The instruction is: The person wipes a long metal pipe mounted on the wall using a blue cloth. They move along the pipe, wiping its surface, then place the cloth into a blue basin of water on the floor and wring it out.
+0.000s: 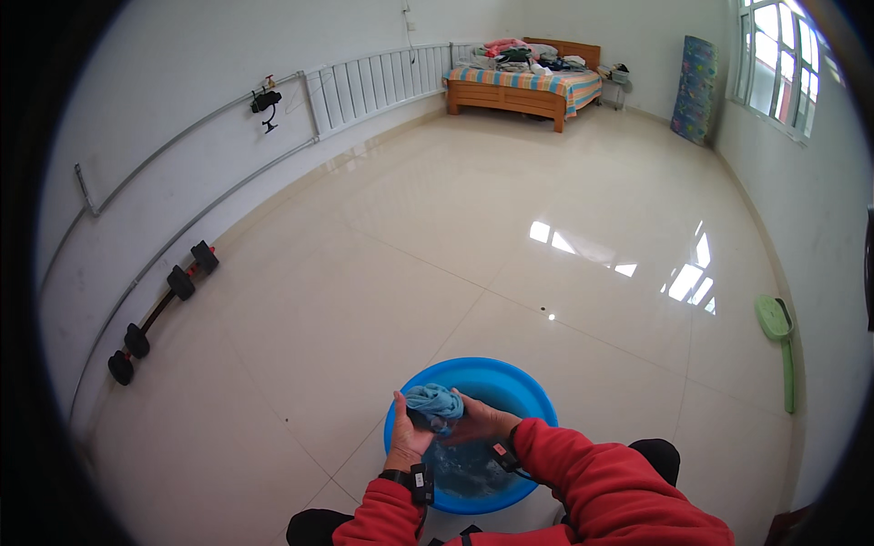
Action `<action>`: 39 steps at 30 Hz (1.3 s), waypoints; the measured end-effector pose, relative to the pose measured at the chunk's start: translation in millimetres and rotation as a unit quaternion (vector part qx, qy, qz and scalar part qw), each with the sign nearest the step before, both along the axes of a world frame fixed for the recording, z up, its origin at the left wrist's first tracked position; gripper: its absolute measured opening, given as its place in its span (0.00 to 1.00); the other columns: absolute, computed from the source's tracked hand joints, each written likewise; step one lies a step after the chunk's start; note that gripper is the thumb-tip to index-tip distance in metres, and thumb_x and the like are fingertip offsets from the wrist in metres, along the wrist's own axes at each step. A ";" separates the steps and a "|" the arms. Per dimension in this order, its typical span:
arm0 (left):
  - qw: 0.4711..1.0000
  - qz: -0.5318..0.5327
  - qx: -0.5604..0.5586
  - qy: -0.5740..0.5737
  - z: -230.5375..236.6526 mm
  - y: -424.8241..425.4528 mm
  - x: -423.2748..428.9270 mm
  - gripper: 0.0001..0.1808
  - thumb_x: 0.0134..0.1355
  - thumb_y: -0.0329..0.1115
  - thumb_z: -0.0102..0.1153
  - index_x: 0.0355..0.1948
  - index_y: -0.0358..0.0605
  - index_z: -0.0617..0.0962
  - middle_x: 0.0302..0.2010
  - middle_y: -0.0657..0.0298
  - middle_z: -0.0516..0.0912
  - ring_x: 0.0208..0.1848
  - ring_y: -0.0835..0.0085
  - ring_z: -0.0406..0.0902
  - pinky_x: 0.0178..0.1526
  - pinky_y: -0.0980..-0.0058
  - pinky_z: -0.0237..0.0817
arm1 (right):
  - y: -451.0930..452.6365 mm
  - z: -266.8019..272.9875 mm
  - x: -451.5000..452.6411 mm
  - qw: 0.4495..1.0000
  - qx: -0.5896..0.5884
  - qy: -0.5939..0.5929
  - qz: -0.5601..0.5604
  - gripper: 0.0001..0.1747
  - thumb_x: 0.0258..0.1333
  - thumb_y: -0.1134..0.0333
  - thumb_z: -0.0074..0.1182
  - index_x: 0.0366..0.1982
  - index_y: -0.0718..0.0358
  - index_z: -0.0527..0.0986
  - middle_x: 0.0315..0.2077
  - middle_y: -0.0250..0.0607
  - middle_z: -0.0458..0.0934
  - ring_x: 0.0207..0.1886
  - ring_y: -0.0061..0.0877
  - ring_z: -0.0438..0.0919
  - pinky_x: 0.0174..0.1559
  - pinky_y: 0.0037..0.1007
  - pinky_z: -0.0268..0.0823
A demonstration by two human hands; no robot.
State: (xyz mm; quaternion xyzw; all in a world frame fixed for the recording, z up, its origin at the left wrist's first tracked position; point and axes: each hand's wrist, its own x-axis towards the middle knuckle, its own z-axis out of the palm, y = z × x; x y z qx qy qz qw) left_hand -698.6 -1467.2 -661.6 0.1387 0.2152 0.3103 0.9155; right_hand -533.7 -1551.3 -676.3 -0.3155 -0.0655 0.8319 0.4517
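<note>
A bunched wet blue-grey cloth (435, 403) is held between my two hands above a round blue plastic basin (536, 403). My left hand (411, 431) supports the cloth from its left side and below, the thumb pointing up. From the right, my right hand (478, 418) grips the cloth, its lower part somewhat blurred. Cloudy water (471, 471) with some foam lies in the basin under both hands. Red sleeves and small black devices strapped at the wrists cover part of the basin's near side.
The basin stands on a glossy tiled floor. Along the left wall lie black dumbbells (158, 308). A green long-handled plastic tool (775, 318) rests near the right wall. Farther back are a wooden bed (509, 97) heaped with clothes, a radiator (379, 82) and a rolled or folded patterned mat (695, 92).
</note>
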 end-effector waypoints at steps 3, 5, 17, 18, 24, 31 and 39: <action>0.998 0.021 0.013 0.053 -24.1 6.6 -0.2 0.24 0.58 0.51 0.63 0.46 0.45 0.74 0.49 0.62 0.77 0.49 0.66 0.74 0.54 0.63 0.66 | 9.8 8.8 -7.8 0.999 0.025 0.002 0.033 0.41 0.61 0.35 0.40 0.65 0.56 0.58 0.63 0.46 0.60 0.64 0.46 0.60 0.63 0.52 0.57; 0.988 0.061 0.026 0.142 -34.8 8.0 0.7 0.23 0.58 0.47 0.65 0.47 0.44 0.73 0.48 0.61 0.76 0.48 0.66 0.74 0.52 0.64 0.67 | 15.6 11.4 -11.9 0.998 0.030 -0.026 0.052 0.39 0.61 0.38 0.46 0.64 0.56 0.59 0.62 0.45 0.61 0.64 0.44 0.61 0.62 0.51 0.59; 0.914 0.036 0.224 0.337 -45.8 -9.1 4.3 0.28 0.56 0.36 0.63 0.54 0.38 0.68 0.45 0.56 0.75 0.48 0.67 0.73 0.49 0.67 0.67 | 20.2 3.0 -26.1 0.880 0.093 -0.413 0.217 0.26 0.40 0.58 0.70 0.41 0.59 0.74 0.36 0.39 0.79 0.35 0.29 0.78 0.40 0.30 0.72; 0.909 0.032 0.229 0.348 -50.2 -9.7 5.5 0.27 0.56 0.36 0.63 0.54 0.37 0.69 0.45 0.56 0.75 0.48 0.67 0.73 0.49 0.67 0.67 | 19.5 1.5 -28.8 0.845 0.083 -0.475 0.232 0.25 0.39 0.58 0.70 0.40 0.60 0.75 0.35 0.41 0.80 0.33 0.32 0.79 0.40 0.31 0.72; 0.811 0.068 0.350 0.464 -60.9 -19.4 13.3 0.25 0.57 0.40 0.61 0.51 0.36 0.71 0.45 0.55 0.75 0.47 0.65 0.72 0.51 0.66 0.65 | 7.4 -27.2 -56.9 0.689 0.174 -0.701 0.048 0.30 0.38 0.56 0.69 0.42 0.66 0.75 0.39 0.57 0.80 0.43 0.49 0.79 0.46 0.41 0.70; 0.894 0.002 0.332 0.302 -26.3 3.4 7.6 0.31 0.65 0.60 0.49 0.49 0.39 0.72 0.48 0.56 0.76 0.48 0.65 0.73 0.55 0.67 0.63 | 34.9 23.2 -8.7 0.858 0.025 -0.489 0.155 0.13 0.42 0.61 0.66 0.23 0.63 0.77 0.19 0.34 0.73 0.18 0.22 0.70 0.20 0.27 0.63; 0.970 -0.033 0.240 0.006 49.4 -5.1 6.0 0.35 0.60 0.57 0.58 0.59 0.44 0.68 0.55 0.55 0.75 0.57 0.66 0.72 0.59 0.65 0.67 | -3.4 92.5 0.3 0.971 0.044 -0.094 0.217 0.19 0.51 0.55 0.65 0.35 0.59 0.71 0.24 0.29 0.70 0.22 0.13 0.67 0.26 0.17 0.60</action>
